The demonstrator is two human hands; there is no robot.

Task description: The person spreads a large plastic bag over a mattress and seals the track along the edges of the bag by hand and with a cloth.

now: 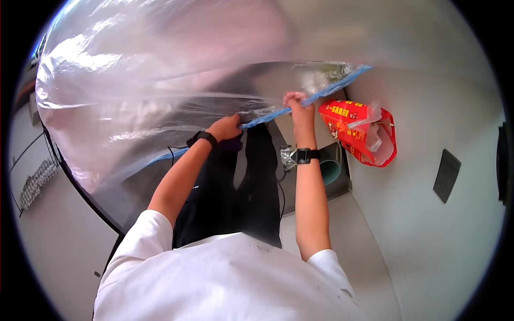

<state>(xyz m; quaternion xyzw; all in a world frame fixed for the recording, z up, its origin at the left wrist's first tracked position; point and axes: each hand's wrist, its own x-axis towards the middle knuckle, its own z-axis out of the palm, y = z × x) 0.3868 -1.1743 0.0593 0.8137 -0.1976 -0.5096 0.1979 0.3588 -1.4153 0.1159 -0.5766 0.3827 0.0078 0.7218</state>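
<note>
"So, the hands?"
"Left hand [226, 127] and right hand [301, 106] are closed on the blue edge [342, 83] of a clear plastic bag [107, 101], which veils a pink shape [230, 29]."
"Any writing?"
"Yellow characters on the red packet [348, 127] near the right hand, too blurred to read; farther right, a dark panel [447, 176]"

Here's the bag [176, 69], spread across the front! Over on the right, the packet [356, 128], near the bag's edge; the tube [330, 172] sits nearer the person [230, 278], slightly left of the packet. Further right, there's the panel [447, 176].
</note>
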